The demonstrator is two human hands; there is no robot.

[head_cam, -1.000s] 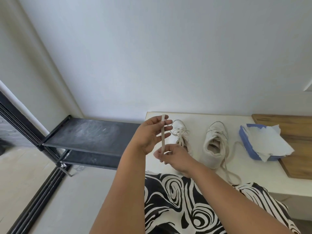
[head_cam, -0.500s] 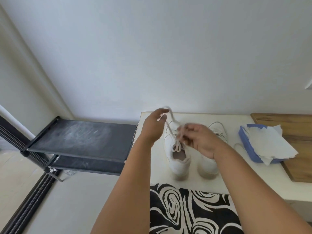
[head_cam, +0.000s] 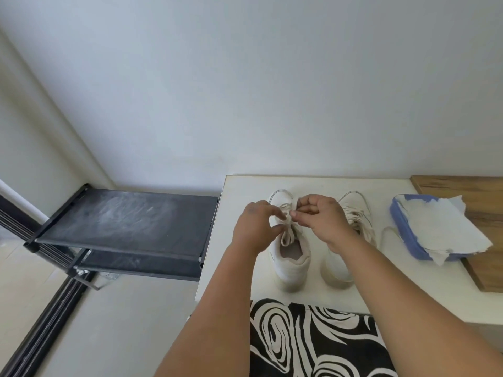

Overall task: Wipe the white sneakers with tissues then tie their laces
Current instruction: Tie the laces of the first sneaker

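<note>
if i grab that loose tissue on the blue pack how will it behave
The tissue looks thin and crumpled, with ragged edges overhanging the blue pack, so it would probably flop and weigh almost nothing. A hard tug might tear it. It seems to lie loose, so pushing would likely just slide it.

Bare forearms, no sleeves; both hands (head_cam: 285,224) bare, without rings. Below, a black-and-white swirl-patterned garment (head_cam: 313,341).

free: bare surface (head_cam: 239,240) left of left sneaker (head_cam: 291,257), and strip in front of both heels | tight: narrow gap between left sneaker and right sneaker (head_cam: 343,265) | blocked right: loose lace (head_cam: 385,231), then tissue pack (head_cam: 424,229) | blocked back: wall (head_cam: 299,104) close behind the toes
</note>
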